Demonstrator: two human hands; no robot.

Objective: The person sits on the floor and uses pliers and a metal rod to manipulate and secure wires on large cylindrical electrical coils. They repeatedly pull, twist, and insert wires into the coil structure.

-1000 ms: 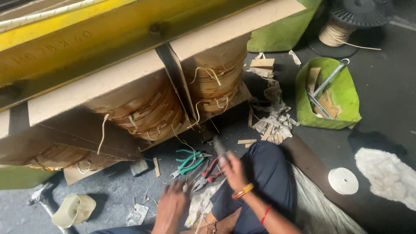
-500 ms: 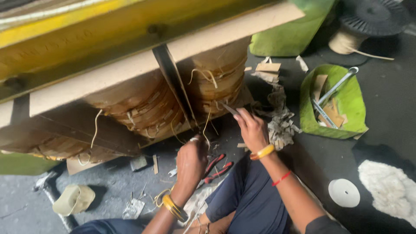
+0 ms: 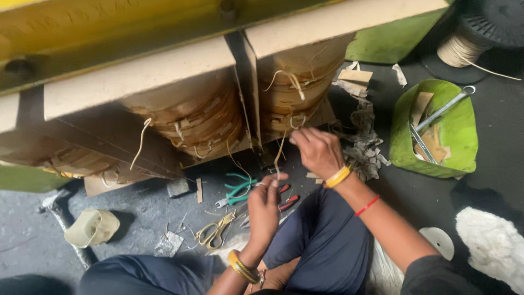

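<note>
Two brown paper-wrapped coils [image 3: 191, 117] sit under a cream and yellow frame, with pale strings hanging from them. My right hand [image 3: 319, 150] is closed by the lower edge of the right coil [image 3: 295, 93], pinching a thin pale string [image 3: 279, 153] that hangs down. Lower down, my left hand [image 3: 266, 207] grips the bottom end of that string, above my dark blue trouser leg. On the floor just left of my left hand lie green-handled pliers [image 3: 238, 190], red-handled pliers [image 3: 287, 200] and yellow scissors [image 3: 215, 230].
A green tub [image 3: 461, 139] holding metal tools and cardboard scraps stands at the right. Shredded paper [image 3: 368, 150] lies next to my right hand. A cord spool [image 3: 464, 46] is at the top right, a tape roll [image 3: 91, 228] at the lower left, a white disc [image 3: 441, 240] and white fluff [image 3: 494, 246] at the lower right.
Both hands rose from the tools on the floor to the right coil. They now hold the hanging string between them.
</note>
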